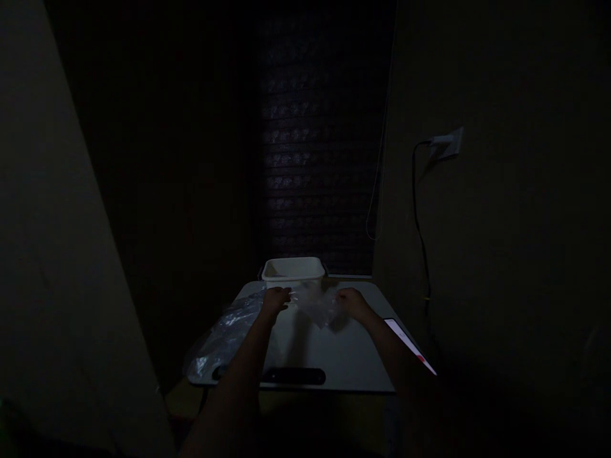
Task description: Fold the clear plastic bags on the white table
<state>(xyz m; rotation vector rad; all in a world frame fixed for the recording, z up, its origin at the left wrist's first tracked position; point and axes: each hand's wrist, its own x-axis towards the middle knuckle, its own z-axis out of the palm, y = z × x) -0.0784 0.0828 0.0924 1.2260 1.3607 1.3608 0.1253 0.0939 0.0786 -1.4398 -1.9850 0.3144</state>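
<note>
A small clear plastic bag (317,308) is stretched between my two hands above the white table (351,362). My left hand (277,299) pinches its left edge, just in front of the white bin (293,278). On the other side my right hand (351,301) has its fingers closed on the bag's right edge. Large crumpled clear plastic (224,337) lies on the table's left side, partly behind my left forearm. The room is dim, so finger details are faint.
At the table's right edge is a device with a lit screen (410,345). A dark strip (298,376) runs along the near edge. A black cable (416,210) hangs from the wall outlet (449,145) on the right. Behind the table is a window blind (305,159).
</note>
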